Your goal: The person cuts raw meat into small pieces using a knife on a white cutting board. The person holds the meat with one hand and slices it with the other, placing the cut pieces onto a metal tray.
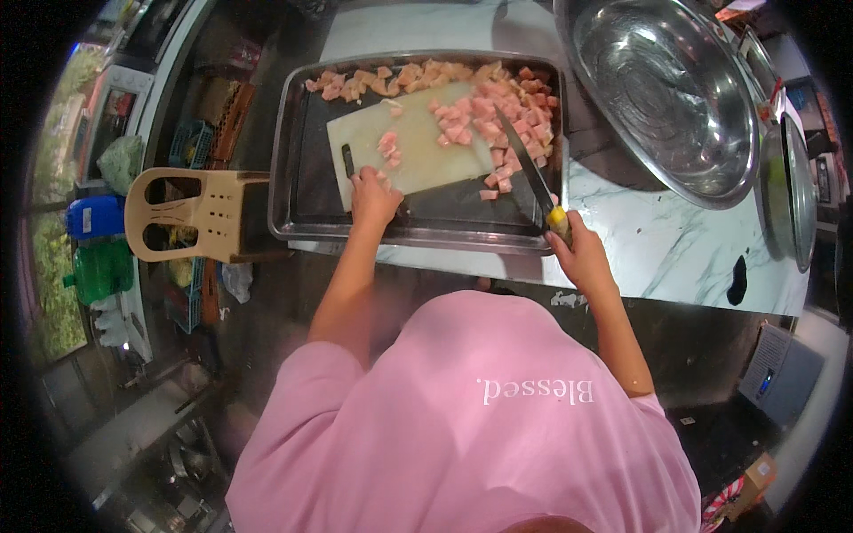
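My left hand (375,202) is at the near left part of a white cutting board (426,164), its fingers curled round a piece of pale pink raw meat (384,178). Just beyond my fingertips lie a few more small meat pieces (389,147). In my right hand (582,253) is a knife (530,169), gripped by its yellow handle at the tray's right edge. Its long dark blade points away and to the left, over a heap of meat cubes (524,111). The board lies tilted inside a large metal tray (311,233). A dark handle slot (347,160) shows beside my left hand.
Along the tray's far side runs a row of cut meat (391,82). A big metal basin (657,89) stands to the right on the marble-patterned table (657,244), with a dark object (737,280) near the table's edge. A beige plastic chair (200,213) stands at left.
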The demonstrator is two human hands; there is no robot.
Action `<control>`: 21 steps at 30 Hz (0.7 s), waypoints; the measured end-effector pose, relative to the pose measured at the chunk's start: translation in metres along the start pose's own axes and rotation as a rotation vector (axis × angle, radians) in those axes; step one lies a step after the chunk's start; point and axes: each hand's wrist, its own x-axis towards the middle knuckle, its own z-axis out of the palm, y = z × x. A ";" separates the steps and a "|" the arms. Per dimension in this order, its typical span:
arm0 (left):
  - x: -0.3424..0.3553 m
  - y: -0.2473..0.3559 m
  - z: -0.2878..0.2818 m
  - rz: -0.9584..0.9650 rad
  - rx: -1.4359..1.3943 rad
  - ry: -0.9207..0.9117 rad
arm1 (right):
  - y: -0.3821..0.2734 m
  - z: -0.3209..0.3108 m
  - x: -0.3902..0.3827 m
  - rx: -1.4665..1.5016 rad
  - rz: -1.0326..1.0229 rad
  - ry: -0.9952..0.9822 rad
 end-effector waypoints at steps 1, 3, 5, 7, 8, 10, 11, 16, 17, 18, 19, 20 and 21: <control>0.003 0.000 0.006 -0.001 -0.045 -0.005 | 0.010 -0.001 -0.004 -0.008 -0.015 0.018; 0.010 0.001 0.019 -0.007 -0.139 -0.019 | 0.022 -0.005 -0.013 -0.022 0.025 0.007; 0.024 0.010 0.033 -0.104 -0.621 -0.021 | 0.039 -0.006 -0.023 -0.020 0.029 0.012; 0.045 0.016 0.039 -0.128 -0.724 0.120 | 0.044 -0.012 -0.033 -0.016 0.088 -0.038; 0.057 0.013 0.035 -0.107 -0.581 0.265 | 0.048 -0.014 -0.037 -0.006 0.115 -0.075; 0.067 0.018 0.035 -0.192 -0.368 0.423 | 0.055 -0.015 -0.046 0.045 0.144 -0.059; 0.070 0.022 0.037 -0.299 -0.302 0.439 | 0.058 -0.015 -0.048 0.072 0.158 -0.050; 0.090 0.078 0.090 -0.123 -0.234 0.281 | 0.061 -0.014 -0.051 0.094 0.156 -0.039; 0.081 0.115 0.094 -0.079 -0.266 0.216 | 0.058 -0.016 -0.050 0.088 0.165 -0.037; 0.101 0.117 0.115 -0.100 -0.590 0.255 | 0.049 -0.017 -0.046 0.094 0.140 -0.057; 0.123 0.116 0.135 -0.119 -0.913 0.289 | 0.041 -0.017 -0.043 0.098 0.120 -0.082; 0.123 0.132 0.147 -0.035 -0.931 0.172 | 0.043 -0.016 -0.043 0.102 0.137 -0.085; 0.120 0.151 0.147 0.050 -0.947 0.059 | 0.045 -0.015 -0.045 0.107 0.162 -0.066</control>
